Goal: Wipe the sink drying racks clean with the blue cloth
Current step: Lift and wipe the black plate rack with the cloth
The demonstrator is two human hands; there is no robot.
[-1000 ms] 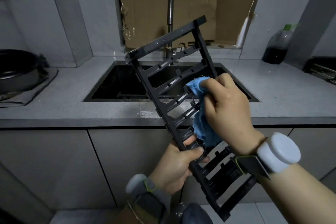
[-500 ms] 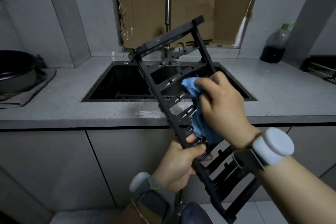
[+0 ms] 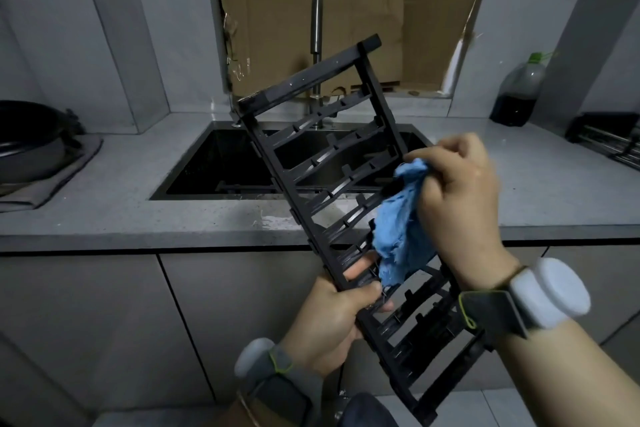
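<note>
A black slatted drying rack (image 3: 313, 85) is held tilted in the air in front of the sink, its top bar leaning toward the tap. My left hand (image 3: 332, 319) grips the rack's left rail near the lower middle, fingers curled through the slats. My right hand (image 3: 460, 204) clutches the bunched blue cloth (image 3: 398, 229) and presses it against the rack's right rail and the ends of the middle slats. The cloth hangs down over the slats below. The rack's lower end reaches under my right wrist.
A dark sink (image 3: 221, 163) is set into the grey counter (image 3: 138, 215), with a steel tap (image 3: 316, 28) behind it. A pan (image 3: 27, 142) on a grey cloth stands left. A dark bottle (image 3: 517, 94) and a second black rack (image 3: 609, 139) are at right.
My right hand has slid the blue cloth from the middle of the slats out to the rack's right rail. My left hand keeps the same grip on the rack.
</note>
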